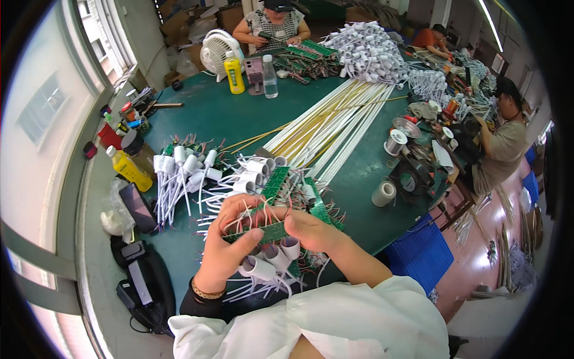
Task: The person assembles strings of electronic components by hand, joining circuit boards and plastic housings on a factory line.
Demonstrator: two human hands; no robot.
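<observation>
A green circuit board strip (274,232) with thin red and white wires is held in front of me, between both hands. My left hand (222,245) is closed round its left end, thumb along the near edge and fingers behind the wires. My right hand (314,232) pinches the other end between thumb and fingers, which are partly hidden. Just below the board lie white cylindrical sockets (259,268) with white leads. Beyond my hands, more green boards (276,182) and white sockets (256,167) are heaped on the green table (209,110).
Left of the heap are more wired sockets (190,163), a phone (137,207) and a yellow bottle (130,169). Long white and yellow rods (341,122) cross the table. A wire spool (395,142) stands at right, above a blue crate (421,251). Other people work around the table.
</observation>
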